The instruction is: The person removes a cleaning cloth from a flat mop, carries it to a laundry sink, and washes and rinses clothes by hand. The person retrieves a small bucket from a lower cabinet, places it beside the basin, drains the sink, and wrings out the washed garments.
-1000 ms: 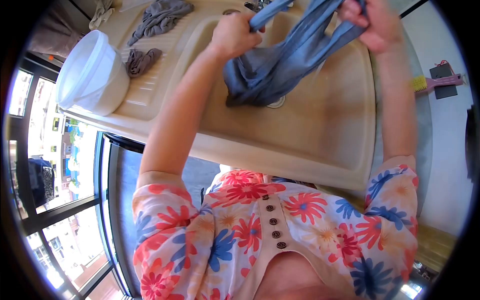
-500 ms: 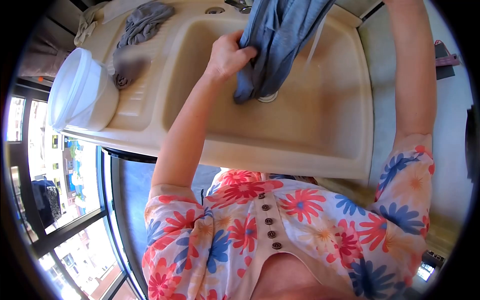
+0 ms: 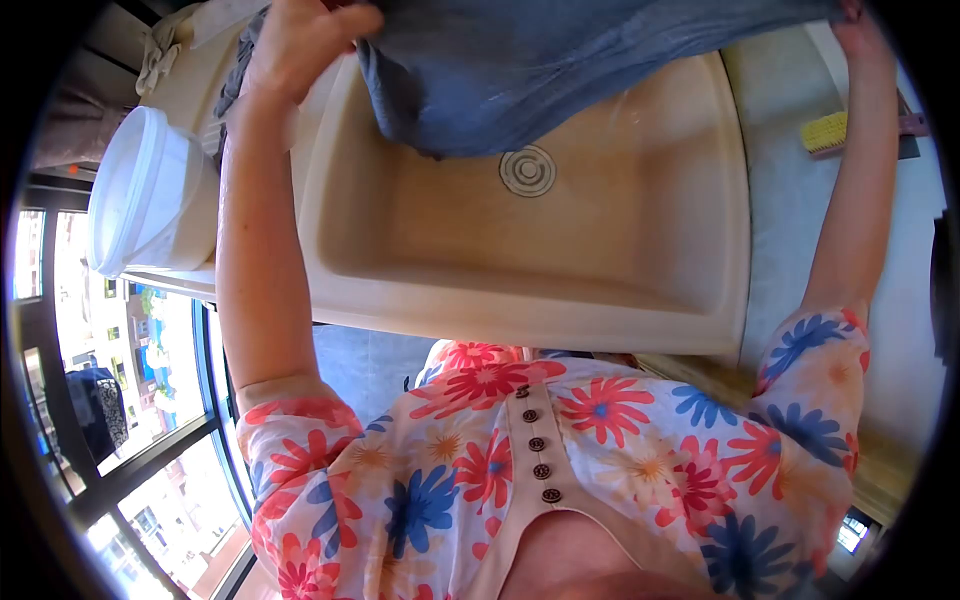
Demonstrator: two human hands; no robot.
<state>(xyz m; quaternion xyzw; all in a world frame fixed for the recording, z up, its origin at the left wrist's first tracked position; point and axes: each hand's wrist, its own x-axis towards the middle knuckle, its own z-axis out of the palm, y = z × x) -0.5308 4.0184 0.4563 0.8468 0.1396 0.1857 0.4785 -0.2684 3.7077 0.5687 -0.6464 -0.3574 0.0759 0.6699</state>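
A blue-grey cloth (image 3: 520, 70) hangs spread wide over the far part of the beige sink (image 3: 530, 325), its lower edge just short of the round drain (image 3: 527, 171). At the cloth's upper left, my left hand (image 3: 305, 45) is closed on it, thumb pointing right. Far to the right, at the top edge of the view, my right hand (image 3: 862, 35) grips the cloth's other end; its fingers show only in part.
A white bucket (image 3: 150, 195) stands on the drainboard at the left, beside windows. Another grey cloth (image 3: 240, 65) lies behind my left forearm. A yellow-bristled brush (image 3: 825, 133) is by my right forearm.
The cloth was bunched and hanging near the drain; now it is stretched sideways and lifted off it. My left hand moved left and up, while my right hand came back into view.
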